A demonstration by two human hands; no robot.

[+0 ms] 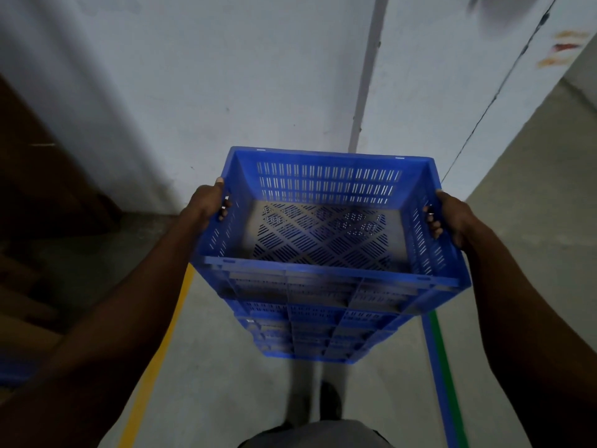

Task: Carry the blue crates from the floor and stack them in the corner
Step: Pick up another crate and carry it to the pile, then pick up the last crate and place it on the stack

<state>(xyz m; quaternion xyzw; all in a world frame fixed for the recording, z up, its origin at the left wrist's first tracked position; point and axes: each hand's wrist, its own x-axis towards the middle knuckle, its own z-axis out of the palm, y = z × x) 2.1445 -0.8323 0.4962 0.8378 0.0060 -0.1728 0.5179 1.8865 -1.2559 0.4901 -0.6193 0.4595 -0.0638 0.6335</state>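
Far left: dark brown stacked shapes [38, 176] against the wall, too dim to identify. Lower down at the left edge, a sliver of blue [14, 371], blurred. Next, a yellow floor line [161, 357] running up toward the wall under the left forearm. Left hand [210, 202] clamped on the left side wall of the top blue crate [326, 221], fingers hooked through the handle slot, thumb up on the rim. Crate empty, perforated base and slotted walls visible, held level and open side up, directly above a stack of blue crates [310, 334] standing on the concrete floor [226, 399]; top crate lined up with the stack, contact with it not clear from this angle. Behind, a pale wall [226, 76] with a grey vertical strip [368, 76]. Below the stack, a dark shoe [329, 402] on the floor. Right hand [452, 221] gripping the crate's right side wall, fingertips curled in through the handle opening. Further right, blue and green floor lines [444, 383] side by side, then a thin cable [497, 92] slanting up the wall.
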